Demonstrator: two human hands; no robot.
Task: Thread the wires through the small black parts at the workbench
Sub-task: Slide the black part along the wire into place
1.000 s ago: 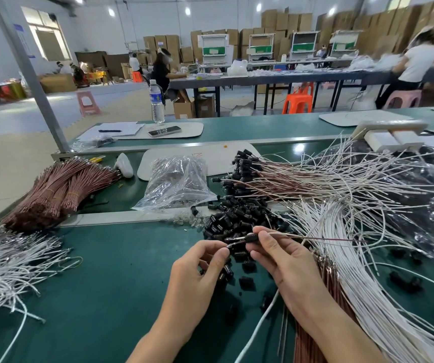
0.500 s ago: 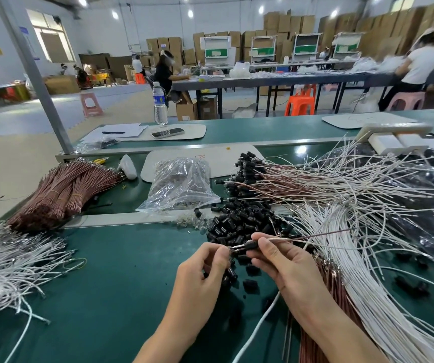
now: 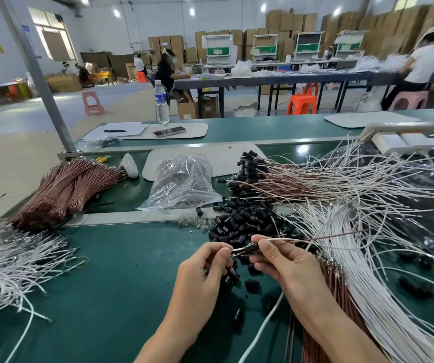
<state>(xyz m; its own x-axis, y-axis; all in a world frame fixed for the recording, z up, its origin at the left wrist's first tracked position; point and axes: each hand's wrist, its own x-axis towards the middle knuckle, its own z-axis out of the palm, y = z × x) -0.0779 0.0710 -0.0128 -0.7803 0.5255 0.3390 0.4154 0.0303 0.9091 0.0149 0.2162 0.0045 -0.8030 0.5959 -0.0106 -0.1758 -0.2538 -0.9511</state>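
Over the green bench my right hand [image 3: 286,260] pinches a small black part [image 3: 250,248] with a white and a brown wire [image 3: 323,238] running out of it to the right. My left hand [image 3: 205,273] pinches the metal wire tips sticking out of the part's left end. Just behind my hands lies a heap of loose black parts [image 3: 242,221]. Loose white wires [image 3: 367,271] and brown wires [image 3: 333,279] fan out at my right. Further back lie threaded wires with black parts on their ends [image 3: 252,174].
A bundle of brown wires [image 3: 63,187] and a spread of white wires [image 3: 8,260] lie at the left. A clear plastic bag [image 3: 181,182] sits behind the heap. A water bottle [image 3: 161,102], phone and papers rest on the far bench. People work at tables beyond.
My hands have stayed together at the same spot; the black part sits a little further along the wires, with the metal tips showing at its left end. The view shifted slightly.
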